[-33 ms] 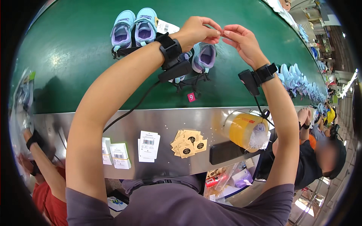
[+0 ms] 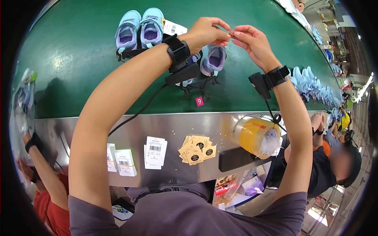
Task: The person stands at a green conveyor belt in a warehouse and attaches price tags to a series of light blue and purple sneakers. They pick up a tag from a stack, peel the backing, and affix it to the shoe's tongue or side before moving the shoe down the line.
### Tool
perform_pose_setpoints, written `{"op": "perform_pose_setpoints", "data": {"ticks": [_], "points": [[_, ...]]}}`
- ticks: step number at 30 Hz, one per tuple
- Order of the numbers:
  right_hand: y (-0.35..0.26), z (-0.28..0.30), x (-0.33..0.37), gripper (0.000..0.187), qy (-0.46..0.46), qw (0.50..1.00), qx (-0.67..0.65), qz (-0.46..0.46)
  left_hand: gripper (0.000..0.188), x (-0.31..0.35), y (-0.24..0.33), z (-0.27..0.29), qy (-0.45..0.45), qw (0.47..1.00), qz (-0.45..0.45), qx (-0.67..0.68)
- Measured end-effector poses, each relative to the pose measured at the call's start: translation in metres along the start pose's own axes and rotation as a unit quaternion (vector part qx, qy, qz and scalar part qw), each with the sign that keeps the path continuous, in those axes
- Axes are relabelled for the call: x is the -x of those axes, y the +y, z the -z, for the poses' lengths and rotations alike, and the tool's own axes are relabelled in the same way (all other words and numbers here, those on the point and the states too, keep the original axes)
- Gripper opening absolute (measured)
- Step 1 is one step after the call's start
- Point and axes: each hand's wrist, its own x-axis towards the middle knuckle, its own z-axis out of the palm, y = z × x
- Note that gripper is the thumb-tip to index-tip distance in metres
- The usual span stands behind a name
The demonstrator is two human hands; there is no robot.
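My left hand (image 2: pixel 208 31) and my right hand (image 2: pixel 254 43) meet above the green table, their fingertips almost touching. Both pinch with thumb and fingers; whatever lies between them is too small to make out. Under my left hand stands a light-blue child's shoe (image 2: pixel 214 59) with a purple lining. Its mate (image 2: pixel 185 83) is mostly hidden behind my left wrist. Another pair of blue shoes (image 2: pixel 151 29) is farther left, with a white barcode tag (image 2: pixel 174 28) beside it. Black cords lie around the shoes' heels.
On the steel ledge are white tags (image 2: pixel 155 152), banded tag stacks (image 2: pixel 126 162), brown cards (image 2: pixel 197 149), a black phone-like slab (image 2: pixel 236 159) and a tipped yellow tub (image 2: pixel 256 135) of white fasteners. Shoes (image 2: pixel 311 84) line the right. Co-workers flank me; one handles a plastic bag (image 2: pixel 23 102).
At the left edge, the co-worker's hand and the plastic bag have shifted slightly upward. My own hands show no clear movement.
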Motion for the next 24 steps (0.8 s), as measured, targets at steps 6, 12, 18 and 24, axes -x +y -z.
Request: {"op": "perform_pose_setpoints", "data": {"ticks": [6,12,18,24], "points": [[-0.004,-0.008,0.000,0.021,-0.025,1.000,0.006,-0.010,0.055,0.003,0.003,0.005,-0.030,0.998,-0.003,-0.047],[-0.007,-0.012,-0.004,0.021,-0.043,0.999,0.016,-0.007,0.061,0.004,-0.002,0.013,-0.034,0.999,-0.006,0.002],[-0.010,-0.018,-0.006,0.023,-0.057,0.994,0.088,-0.004,0.061,0.004,0.001,0.021,-0.048,0.998,0.032,-0.029],[-0.018,-0.033,-0.004,0.023,-0.035,0.982,0.180,0.041,0.059,0.007,0.003,0.027,-0.051,0.998,0.028,-0.014]]}}
